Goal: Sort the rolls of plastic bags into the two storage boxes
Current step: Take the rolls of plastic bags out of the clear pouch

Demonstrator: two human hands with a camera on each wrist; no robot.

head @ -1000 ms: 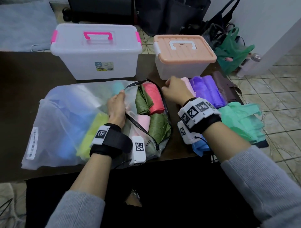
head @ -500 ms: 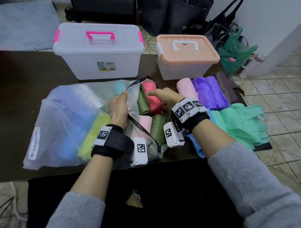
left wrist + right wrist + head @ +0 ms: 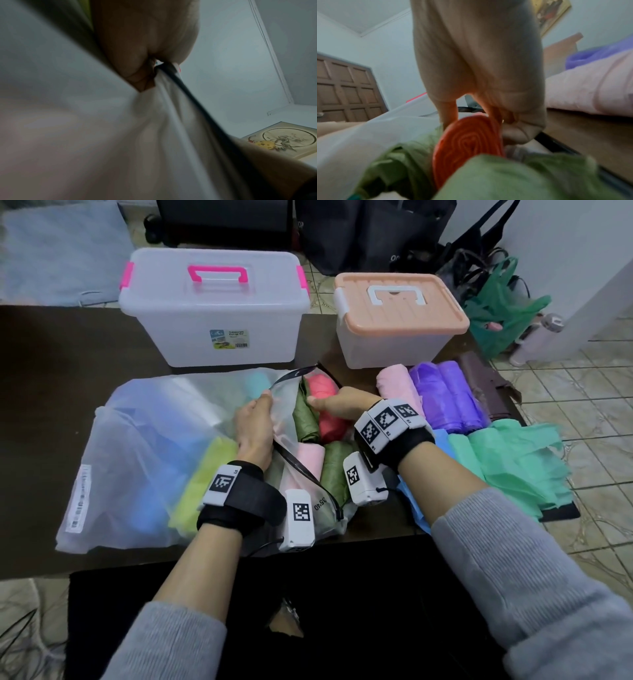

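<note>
Right hand (image 3: 342, 409) now inside frosted bag (image 3: 144, 446), clasping coiled red roll (image 3: 325, 405); left hand (image 3: 255, 426) pinching rim.

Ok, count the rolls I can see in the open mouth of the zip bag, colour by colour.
red roll: 1
olive green rolls: 2
pink roll: 1
Total showing in the mouth of the zip bag: 4
Rolls deeper inside are blurred by the frosted plastic, so they are not counted.

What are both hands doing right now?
Left hand: pinching the frosted zip bag open by its edge.
Right hand: fingers curled round the red roll inside that bag.
</note>
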